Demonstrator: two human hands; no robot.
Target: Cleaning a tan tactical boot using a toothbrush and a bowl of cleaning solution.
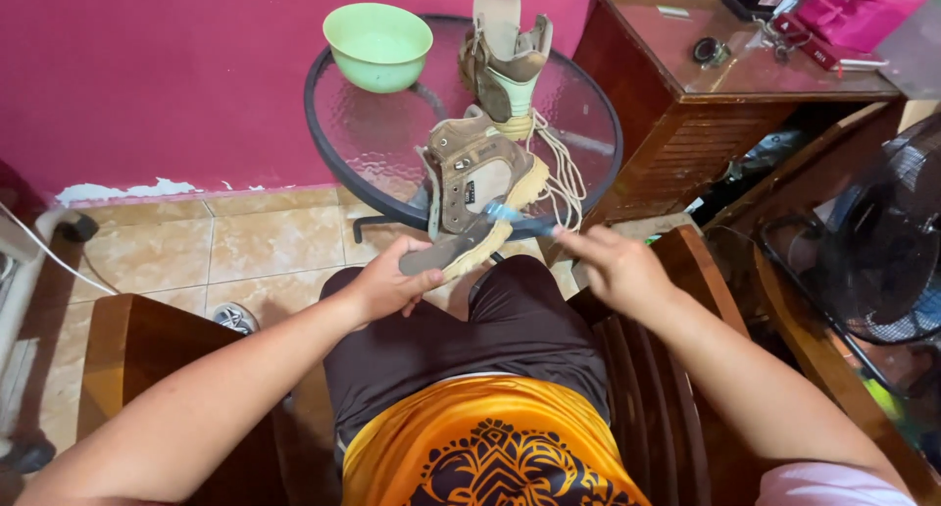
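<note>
Pink-walled room, tiled floor, wooden chair. Left hand (pixel 384 282), arm bent inward: fingers gripping the toe of a tan boot (pixel 473 197) propped on its side against the tabletop (pixel 377 138). Right hand (pixel 613 263): fingers pinching a blue brush (pixel 512 215) at the boot's sole. Beyond: second boot (pixel 505 65) upright, green bowl (pixel 377 43).

Two tan lace-up boots: one boot (pixel 477 187) tipped on its side at the near edge of the single round glass table (pixel 372 133), the other boot (pixel 505 65) upright near the far edge. One pale green bowl (pixel 377 43) sits at the table's far left edge. One blue brush (pixel 515 215) lies against the near boot's sole. Two bare hands: a left hand (pixel 387 282) and a right hand (pixel 613 266). One dark wooden cabinet (pixel 706 104) stands right of the table, and one black fan (pixel 882 241) beyond it.
</note>
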